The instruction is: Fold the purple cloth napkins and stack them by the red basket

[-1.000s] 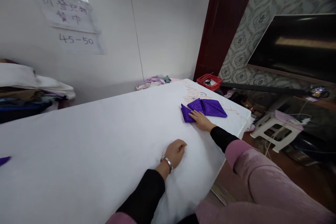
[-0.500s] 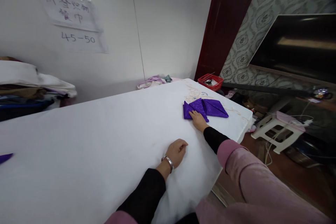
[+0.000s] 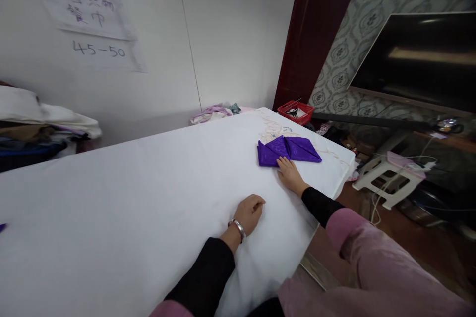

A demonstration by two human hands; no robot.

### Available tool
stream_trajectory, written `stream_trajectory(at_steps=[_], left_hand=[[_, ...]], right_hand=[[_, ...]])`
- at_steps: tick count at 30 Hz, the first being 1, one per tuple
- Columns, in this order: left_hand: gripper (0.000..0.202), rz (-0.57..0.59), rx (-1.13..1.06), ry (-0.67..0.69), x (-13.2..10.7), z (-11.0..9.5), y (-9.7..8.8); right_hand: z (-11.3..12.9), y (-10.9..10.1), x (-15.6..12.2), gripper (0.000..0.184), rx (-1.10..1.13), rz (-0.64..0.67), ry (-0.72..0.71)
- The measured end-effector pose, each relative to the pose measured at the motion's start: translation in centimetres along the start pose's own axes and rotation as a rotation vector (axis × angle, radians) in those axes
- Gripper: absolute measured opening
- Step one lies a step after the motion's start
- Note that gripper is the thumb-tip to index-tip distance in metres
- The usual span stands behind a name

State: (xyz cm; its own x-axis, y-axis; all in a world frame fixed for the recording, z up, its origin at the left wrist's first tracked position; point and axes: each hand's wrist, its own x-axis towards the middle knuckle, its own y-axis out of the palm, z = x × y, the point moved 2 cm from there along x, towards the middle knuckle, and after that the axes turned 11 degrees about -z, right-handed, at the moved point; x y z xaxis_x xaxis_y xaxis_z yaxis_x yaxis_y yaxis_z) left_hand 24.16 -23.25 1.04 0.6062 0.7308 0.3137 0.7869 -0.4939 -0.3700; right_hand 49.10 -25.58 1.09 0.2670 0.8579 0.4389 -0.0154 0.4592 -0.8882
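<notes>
Two folded shapes of purple cloth napkin (image 3: 304, 149) lie side by side toward the right end of the white-covered table (image 3: 148, 198), with pointed folds along their upper edge. My right hand (image 3: 292, 174) is open, palm down, its fingertips at the near edge of the left part. I cannot tell whether the two parts are one napkin or two. My left hand (image 3: 250, 214), a silver bracelet on its wrist, rests on the cloth nearer to me. Its fingers are curled in, and nothing shows in them. The tip of another purple cloth (image 3: 3, 228) shows at the left edge.
A red basket (image 3: 296, 112) with scissors stands beyond the far right corner. Pale crumpled cloth (image 3: 211, 113) lies behind the table, and piled fabrics (image 3: 48, 119) sit at the left. A white stool (image 3: 388, 183) with cables is on the floor to the right.
My right hand has slid right and toward me, from on top of the napkin's left part to its near edge. That part now lies flatter and neater. My left hand has hardly moved.
</notes>
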Motion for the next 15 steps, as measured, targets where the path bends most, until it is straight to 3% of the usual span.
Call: stream_trajectory(at_steps=[6, 15], left_hand=[[0.020, 0.001, 0.017, 0.006, 0.0, -0.1, -0.1], [0.018, 0.010, 0.018, 0.016, 0.1, -0.1, -0.2]], right_hand=[[-2.1, -0.4, -3.4, 0.055, -0.012, 0.009, 0.119], [-1.6, -0.4, -3.0, 0.057, 0.026, -0.001, 0.130]])
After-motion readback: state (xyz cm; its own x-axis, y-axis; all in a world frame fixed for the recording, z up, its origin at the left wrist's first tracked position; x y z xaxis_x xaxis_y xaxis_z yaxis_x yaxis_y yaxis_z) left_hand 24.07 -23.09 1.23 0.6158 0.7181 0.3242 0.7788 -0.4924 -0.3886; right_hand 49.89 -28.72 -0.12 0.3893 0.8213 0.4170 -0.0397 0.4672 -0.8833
